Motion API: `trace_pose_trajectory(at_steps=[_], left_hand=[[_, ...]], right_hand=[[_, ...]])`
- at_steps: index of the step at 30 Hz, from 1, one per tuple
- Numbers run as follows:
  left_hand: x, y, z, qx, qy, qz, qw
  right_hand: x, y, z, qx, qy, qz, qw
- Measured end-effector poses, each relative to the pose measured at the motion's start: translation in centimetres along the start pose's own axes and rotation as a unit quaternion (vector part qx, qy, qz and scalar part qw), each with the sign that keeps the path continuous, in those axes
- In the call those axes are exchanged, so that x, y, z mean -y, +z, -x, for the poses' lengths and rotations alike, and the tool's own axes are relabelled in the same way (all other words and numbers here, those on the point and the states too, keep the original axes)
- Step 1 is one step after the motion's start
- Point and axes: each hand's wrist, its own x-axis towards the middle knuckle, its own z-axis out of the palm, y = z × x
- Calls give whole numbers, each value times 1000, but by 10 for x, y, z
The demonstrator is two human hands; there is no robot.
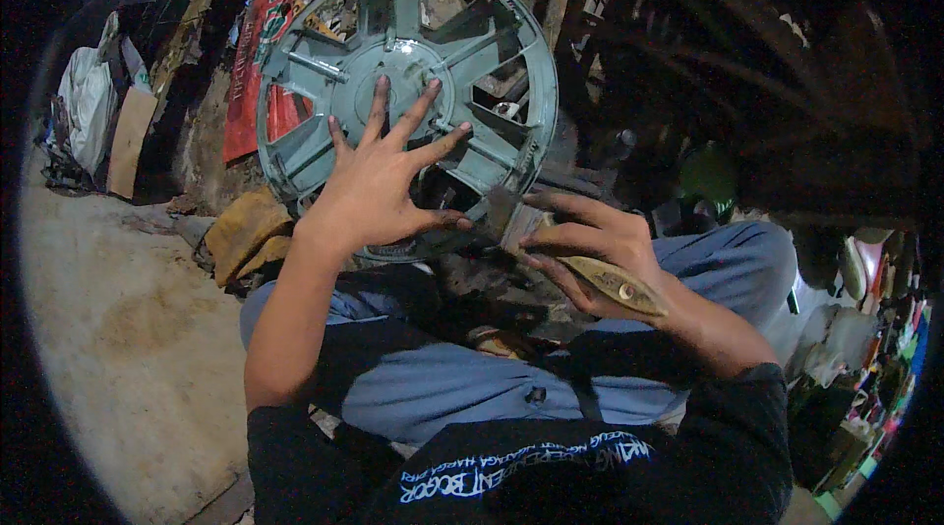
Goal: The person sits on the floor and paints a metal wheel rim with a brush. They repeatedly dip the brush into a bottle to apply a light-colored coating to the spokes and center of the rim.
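A pale grey-green spoked wheel (403, 58), either a rim or a cover, fills the upper middle of the head view. My left hand (383, 181) lies over its hub and lower spokes, fingers spread wide, fingertips apparently touching the surface. At the lower right of the wheel, my right hand (595, 240) grips a paintbrush (615, 284) with a wooden handle. Its dark bristles are at the wheel's edge; whether they touch it is unclear.
My crossed legs (433, 387) are below the wheel. A red sheet (246, 122), a yellowish cloth (241, 240), cardboard (133, 142) and a white bag (84, 107) lie to the left, beside a concrete floor (118, 328). Dark beams and assorted clutter crowd the right, with a green container (708, 176).
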Motion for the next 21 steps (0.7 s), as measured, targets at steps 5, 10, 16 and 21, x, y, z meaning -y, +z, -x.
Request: trace_pose_trajectory(at_steps=[5, 10, 16, 21], left_hand=[[0, -7, 6, 17, 4, 21, 1000], [-7, -8, -1, 20, -11, 36, 999], [-1, -4, 3, 2, -4, 16, 1000], [4, 0, 7, -11, 17, 10, 1000]], right_hand=[[-22, -19, -17, -25, -47, 87, 995], [-41, -28, -18, -110, -31, 185, 976], [-34, -19, -8, -51, -94, 185, 977], [-13, 4, 3, 44, -114, 30, 992]])
